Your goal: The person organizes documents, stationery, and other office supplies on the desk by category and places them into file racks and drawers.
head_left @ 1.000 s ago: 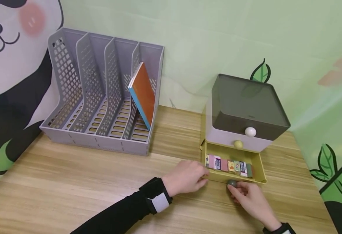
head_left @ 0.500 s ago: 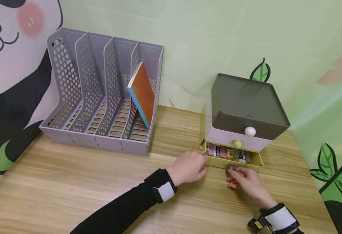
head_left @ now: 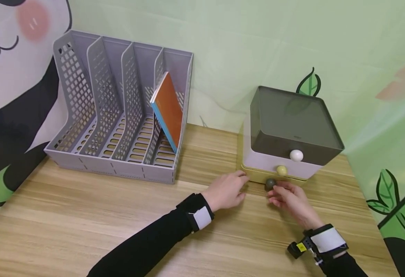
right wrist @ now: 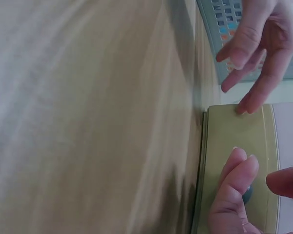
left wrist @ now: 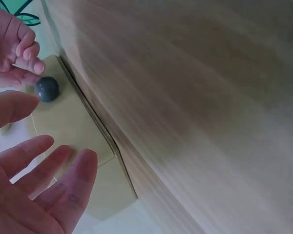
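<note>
A small drawer cabinet in the head view has a dark grey top drawer (head_left: 302, 129), a pale lilac middle one (head_left: 264, 158) and a yellow bottom drawer (head_left: 255, 176), all pushed in. A round dark grey knob (head_left: 270, 184) sits on the yellow front. My right hand (head_left: 294, 202) is right at this knob; in the right wrist view its thumb stands apart from the fingers, which partly cover the knob (right wrist: 247, 195). My left hand (head_left: 224, 190) is at the left end of the yellow front, fingers extended, with fingertips at its edge in the right wrist view.
A grey file rack (head_left: 110, 167) with several slots stands at the left. An orange book with a blue spine (head_left: 169, 111) leans in its rightmost slot. Both pieces stand on a wooden table (head_left: 119, 215) before a panda-print backdrop (head_left: 223, 46).
The yellow drawer, which held a row of small erasers or boxes, has slid back into the cabinet. Both hands moved away from the body with it, and the right fingers loosened from the knob.
</note>
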A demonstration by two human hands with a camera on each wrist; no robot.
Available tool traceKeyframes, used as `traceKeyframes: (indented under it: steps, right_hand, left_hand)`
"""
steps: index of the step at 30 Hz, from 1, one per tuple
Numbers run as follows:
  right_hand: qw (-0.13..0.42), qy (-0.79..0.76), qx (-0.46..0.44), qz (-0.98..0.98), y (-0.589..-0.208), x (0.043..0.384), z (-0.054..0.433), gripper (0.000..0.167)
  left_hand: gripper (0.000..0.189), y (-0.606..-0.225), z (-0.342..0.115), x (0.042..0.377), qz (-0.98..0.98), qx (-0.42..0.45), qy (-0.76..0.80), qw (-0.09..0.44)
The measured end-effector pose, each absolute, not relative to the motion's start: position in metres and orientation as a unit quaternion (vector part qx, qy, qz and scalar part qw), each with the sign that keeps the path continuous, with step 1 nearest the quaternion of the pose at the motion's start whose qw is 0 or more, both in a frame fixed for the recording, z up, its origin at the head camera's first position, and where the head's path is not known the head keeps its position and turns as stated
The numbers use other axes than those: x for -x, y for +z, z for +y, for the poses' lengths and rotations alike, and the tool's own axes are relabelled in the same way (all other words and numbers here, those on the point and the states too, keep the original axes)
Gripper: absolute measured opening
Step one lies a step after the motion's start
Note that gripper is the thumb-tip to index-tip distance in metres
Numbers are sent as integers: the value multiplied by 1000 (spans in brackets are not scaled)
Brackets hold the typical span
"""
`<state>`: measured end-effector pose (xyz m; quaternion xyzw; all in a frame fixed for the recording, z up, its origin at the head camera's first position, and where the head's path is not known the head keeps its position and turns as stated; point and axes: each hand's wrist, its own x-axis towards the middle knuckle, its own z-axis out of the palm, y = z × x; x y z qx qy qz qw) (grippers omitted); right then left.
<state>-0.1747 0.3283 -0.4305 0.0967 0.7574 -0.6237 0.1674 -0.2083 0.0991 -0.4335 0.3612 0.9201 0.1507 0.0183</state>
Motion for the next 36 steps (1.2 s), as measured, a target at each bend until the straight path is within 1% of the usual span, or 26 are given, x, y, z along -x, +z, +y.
traceKeyframes:
  steps: [5,10,15,19,26,31,36]
  right_hand:
    - [157,-637,-105,747,-429,174,328,48]
    - [147,-629,-111,755,-429,167,327,55]
    - [117,-601,-107,783,-428,152,324,57]
    - [72,-536,-86,837,-423,137,322,53]
    - [-41,-394,8,918,-420,119,314,47]
    - [-72,-361,46,928,-420,113,308,48]
    - [-114,-297,82,944,-420,109,305,51]
  left_hand:
    - [49,-435,101,211,917,-366,157,31]
    - [49,-436,101,209,913,-377,155,31]
    - [49,-435,95,203,909,-382,164,28]
    - [48,-431,84,196,906,-381,181,26]
    - [49,-429,47,184,905,-371,210,-6]
    - [52,-430,14,176,912,-351,212,-26]
    - [54,-429,-15,168,920,-330,209,-42]
